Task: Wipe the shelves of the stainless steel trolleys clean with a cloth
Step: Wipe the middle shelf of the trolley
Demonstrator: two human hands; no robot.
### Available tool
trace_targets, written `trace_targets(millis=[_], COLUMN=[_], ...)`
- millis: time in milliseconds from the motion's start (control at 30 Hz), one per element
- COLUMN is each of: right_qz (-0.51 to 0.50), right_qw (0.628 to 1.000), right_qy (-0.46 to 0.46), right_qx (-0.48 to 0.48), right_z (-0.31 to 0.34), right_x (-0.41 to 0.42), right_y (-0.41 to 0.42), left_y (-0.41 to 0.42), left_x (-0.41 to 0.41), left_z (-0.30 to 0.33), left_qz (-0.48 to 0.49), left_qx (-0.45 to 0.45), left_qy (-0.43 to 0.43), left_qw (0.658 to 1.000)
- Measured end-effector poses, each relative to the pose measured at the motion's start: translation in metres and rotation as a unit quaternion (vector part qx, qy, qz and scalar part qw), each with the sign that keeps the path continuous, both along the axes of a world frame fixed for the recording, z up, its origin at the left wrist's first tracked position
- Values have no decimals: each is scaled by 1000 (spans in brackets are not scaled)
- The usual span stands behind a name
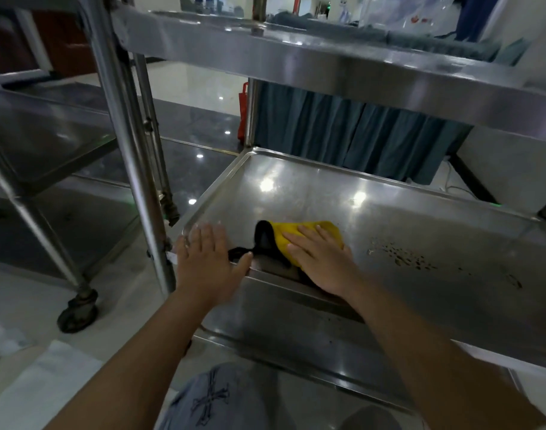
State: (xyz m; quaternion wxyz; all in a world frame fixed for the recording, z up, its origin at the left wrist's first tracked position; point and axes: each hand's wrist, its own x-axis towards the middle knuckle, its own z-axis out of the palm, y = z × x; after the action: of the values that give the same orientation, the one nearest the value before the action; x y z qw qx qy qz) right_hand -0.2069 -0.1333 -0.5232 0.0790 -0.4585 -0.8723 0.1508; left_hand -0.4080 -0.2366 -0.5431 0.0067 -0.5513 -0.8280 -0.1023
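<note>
Right hand [320, 262] laid flat, fingers straight and together, pressing on the yellow cloth [309, 235] near the front edge of the middle shelf [327, 193]; cloth bunched under the palm, a black edging [262, 235] curling out at its left side and trailing toward the front rim. Left hand [203, 259] open, fingers straight and slightly spread, resting over the shelf's front left corner, thumb lying along the front lip; holding nothing; the two hands apart, the black edging between them. Shelf of dull stainless steel with a raised rim, bright ceiling lights mirrored in it; a scatter of dark specks and droplets [402, 257] on the steel to the right of the cloth, well clear of it. Upper shelf [296, 60] of the same trolley crossing the top of the view; lower shelf [281, 321] showing below the front lip, beneath the forearms. Steel upright [132, 144] at the trolley's left front corner, just beside the left hand. Second trolley [42, 141] to the left, its shelves dim, a black caster [77, 311] on the pale floor [23, 293]. Teal curtain fabric [358, 138] hanging behind the middle shelf; something red [242, 110] beside the rear post, too small to tell what. Grey trousers with a dark cross pattern [209, 398] at the bottom of the view; white sheet [32, 383] on the floor at lower left.
</note>
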Motion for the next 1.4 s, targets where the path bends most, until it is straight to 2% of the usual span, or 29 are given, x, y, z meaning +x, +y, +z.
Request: trace_targets(millis=[167, 300, 400, 500, 633, 700, 767, 867, 1033, 1133, 1400], right_qz=[-113, -254, -315, -297, -146, -119, -136, -222, -354, -361, -399], right_qw=[992, 965, 947, 951, 987, 991, 988, 971, 931, 929, 910], right_qy=[-51, -42, -50, -66, -52, -43, -35, -42, -62, -64, -33], right_qx=[33, 53, 37, 55, 44, 45, 57, 74, 65, 59, 105], right_z=[-3, -1, -2, -4, -10, -11, -13, -14, -4, -4, 6], right_x=[120, 212, 222, 191, 172, 190, 224, 298, 414, 427, 391], right_y=[-10, -21, -22, -20, -17, -13, -9, 0, 6, 12, -5], left_y=[3, 6, 20, 36, 62, 71, 75, 80, 81, 81, 80], left_x=[13, 27, 64, 118, 190, 214, 223, 221, 223, 230, 231], left_z=[12, 24, 30, 30, 25, 23, 14, 6, 1, 1, -2], left_qz=[-1, 10, -62, -105, -183, -191, -188, -202, -207, -201, -201], left_qx=[-53, -87, -130, -115, -77, -68, -74, -108, -82, -62, -2], left_qy=[56, 51, 58, 20, 31, 43, 52, 18, 20, 24, 20], left_qw=[997, 995, 988, 988, 980, 978, 978, 973, 975, 977, 979])
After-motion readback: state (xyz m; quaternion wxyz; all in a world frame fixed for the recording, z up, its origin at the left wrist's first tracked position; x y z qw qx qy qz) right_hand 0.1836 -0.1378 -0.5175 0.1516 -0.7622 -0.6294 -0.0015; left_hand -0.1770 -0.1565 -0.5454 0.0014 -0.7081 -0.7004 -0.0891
